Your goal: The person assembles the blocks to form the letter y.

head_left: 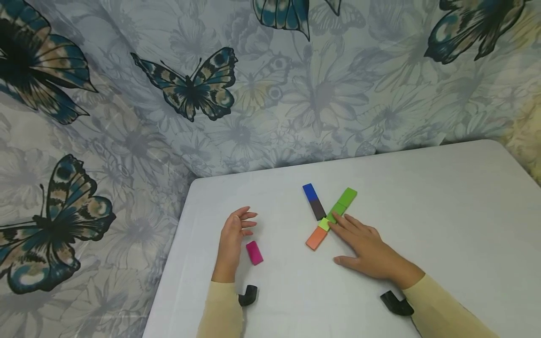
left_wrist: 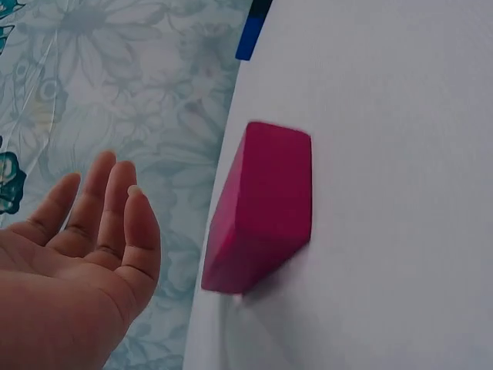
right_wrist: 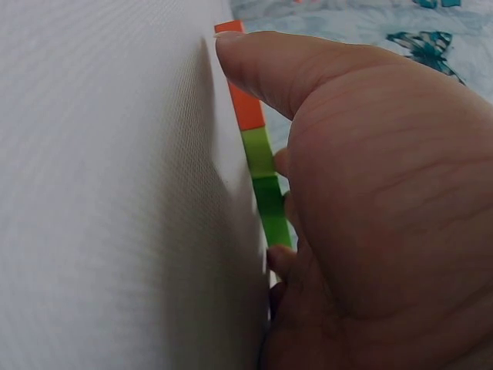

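Note:
My right hand [head_left: 371, 249] lies with fingers extended, its fingertips at the side of a slanting row of blocks. From near to far the row has an orange block [head_left: 316, 238], a yellow-green block [head_left: 324, 224] and green blocks [head_left: 347, 197]. A dark block [head_left: 318, 210] and a blue block [head_left: 310, 191] form a second line, its near end close to the yellow-green block. On the left, my left hand [head_left: 231, 239] holds nothing, fingers loosely bent. Beside it, on its right, is a magenta block [left_wrist: 277, 185], apart from the fingers.
All the blocks lie on a white-covered table [head_left: 444, 211]. Behind it and along its left hangs cloth [head_left: 321, 94] printed with flowers and butterflies. Black curved pieces [head_left: 248, 295] show at both wrists, beside the yellow sleeves [head_left: 221, 310].

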`<move>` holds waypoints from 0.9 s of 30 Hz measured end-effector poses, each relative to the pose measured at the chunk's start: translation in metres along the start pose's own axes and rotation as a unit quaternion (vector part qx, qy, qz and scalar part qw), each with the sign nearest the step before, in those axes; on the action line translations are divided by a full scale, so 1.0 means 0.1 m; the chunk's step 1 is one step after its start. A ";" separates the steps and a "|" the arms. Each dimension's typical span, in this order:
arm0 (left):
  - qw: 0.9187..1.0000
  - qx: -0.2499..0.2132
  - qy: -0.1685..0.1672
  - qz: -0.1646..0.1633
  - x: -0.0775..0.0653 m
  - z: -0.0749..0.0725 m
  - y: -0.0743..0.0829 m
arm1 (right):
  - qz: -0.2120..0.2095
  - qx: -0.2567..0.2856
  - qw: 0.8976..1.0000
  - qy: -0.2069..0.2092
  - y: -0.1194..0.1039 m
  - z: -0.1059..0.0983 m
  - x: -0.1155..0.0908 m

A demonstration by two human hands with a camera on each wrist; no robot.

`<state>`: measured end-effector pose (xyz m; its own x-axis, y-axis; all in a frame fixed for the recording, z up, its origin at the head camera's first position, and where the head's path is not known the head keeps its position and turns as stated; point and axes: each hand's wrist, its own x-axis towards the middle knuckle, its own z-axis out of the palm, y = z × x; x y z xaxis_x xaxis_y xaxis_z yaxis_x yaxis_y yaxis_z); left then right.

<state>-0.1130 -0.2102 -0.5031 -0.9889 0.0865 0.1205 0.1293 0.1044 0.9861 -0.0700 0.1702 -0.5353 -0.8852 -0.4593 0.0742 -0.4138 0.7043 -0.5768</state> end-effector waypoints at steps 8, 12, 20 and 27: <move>0.998 -0.059 -0.013 -0.014 -0.09 -0.26 -0.13 | 0.006 -0.001 1.000 -0.005 0.00 0.00 0.00; 0.996 -0.076 -0.036 -0.016 -0.09 -0.33 -0.19 | 0.003 -0.003 1.000 -0.001 0.01 0.01 0.01; 0.994 -0.074 -0.077 -0.023 -0.13 -0.38 -0.30 | 0.002 -0.005 1.000 0.000 0.01 0.03 0.00; 0.991 -0.065 -0.117 -0.024 -0.13 -0.44 -0.39 | 0.002 -0.007 1.000 0.000 0.01 0.02 0.00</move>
<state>-0.1084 -0.2588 -0.5386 -0.9479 0.3131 0.0592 0.0577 -0.0139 0.9982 -0.0696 0.1699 -0.5372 -0.8864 -0.4573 0.0714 -0.4137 0.7138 -0.5651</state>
